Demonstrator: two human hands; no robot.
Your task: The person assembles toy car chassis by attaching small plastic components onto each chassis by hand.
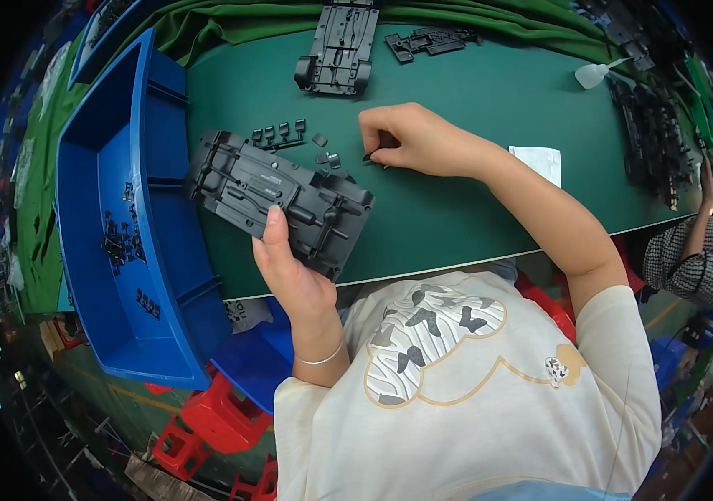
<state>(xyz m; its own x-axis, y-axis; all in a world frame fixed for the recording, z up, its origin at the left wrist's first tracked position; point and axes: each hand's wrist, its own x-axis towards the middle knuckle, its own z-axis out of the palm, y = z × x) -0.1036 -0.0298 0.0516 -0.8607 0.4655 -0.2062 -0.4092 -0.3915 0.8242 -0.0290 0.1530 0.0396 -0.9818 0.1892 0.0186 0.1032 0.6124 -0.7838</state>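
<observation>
My left hand [289, 267] grips a black plastic toy-car chassis [277, 196], thumb on its upper face, held tilted over the green tabletop. Moulded ribs and axle-like bars show on that face. To its right, my right hand [411, 140] is closed in a pinch just above the table, with a small dark piece [368, 157] at the fingertips, too small to name. Between the hands lie a few small black plastic parts [329, 159]. A black sprue with several small parts [279, 134] rests just beyond the chassis.
A blue bin [143, 167] holding small black parts stands at left. Another chassis [336, 50] and a black frame part [433, 42] lie at the far side. On the right are a white packet [537, 164], a white squeeze bottle [593, 76] and stacked black parts [650, 134]. Another person's hand [712, 188] shows beyond.
</observation>
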